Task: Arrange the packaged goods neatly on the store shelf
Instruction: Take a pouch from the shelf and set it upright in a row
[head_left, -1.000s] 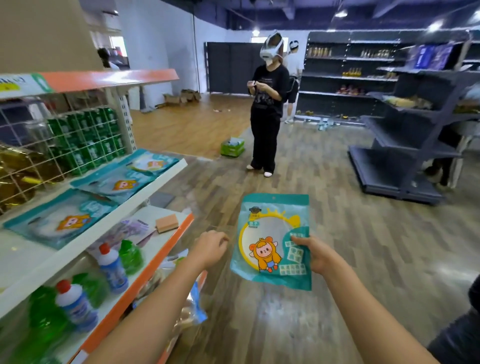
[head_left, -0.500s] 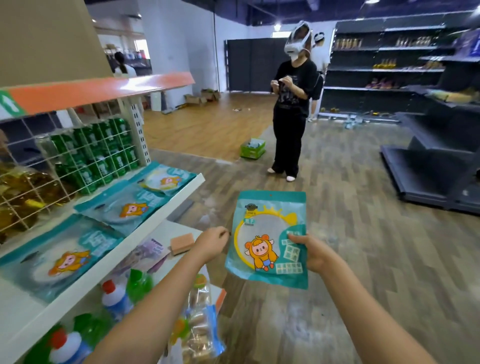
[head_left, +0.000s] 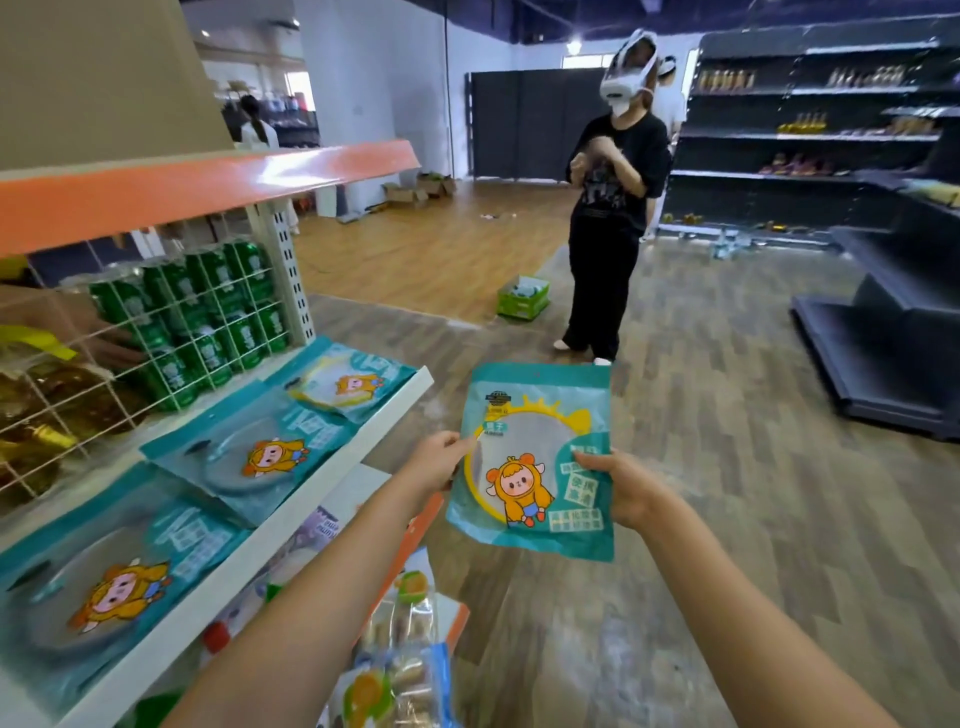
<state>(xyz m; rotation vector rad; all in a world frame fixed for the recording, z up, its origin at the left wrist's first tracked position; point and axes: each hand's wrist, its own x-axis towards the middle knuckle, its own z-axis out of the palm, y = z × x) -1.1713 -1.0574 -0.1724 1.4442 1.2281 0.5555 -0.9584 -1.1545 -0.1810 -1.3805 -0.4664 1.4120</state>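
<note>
Two kinds of flooring (head_left: 701, 467) fill most of the view, grey planks near and orange-brown wood farther off, and the aisle is wide and open between the shelf on the left and the dark shelving units (head_left: 883, 322) on the right. A person in black (head_left: 608, 218) wearing a headset stands well up the aisle, with a green box (head_left: 522, 297) on the floor just beside their feet.

On the left, the white shelf (head_left: 291, 514) runs toward the viewer with its front edge bare; an orange-fronted shelf (head_left: 208, 182) sits above it. A wire grid (head_left: 156, 332) backs the white shelf, with green cans (head_left: 208, 312) behind it. Three teal packets (head_left: 260, 457) lie flat in a row along the shelf, the nearest ones overlapping and the far one reaching almost to the shelf's end corner. Below, snack bags (head_left: 400, 670) poke out past the lower shelf's orange edge.

Out over the aisle, clear of the shelf edge, a fourth teal packet (head_left: 535, 457) is held upright, facing the viewer. The left hand (head_left: 441, 460) pinches its left edge with fingertips; the right hand (head_left: 623, 486) grips its right edge, thumb across the front.
</note>
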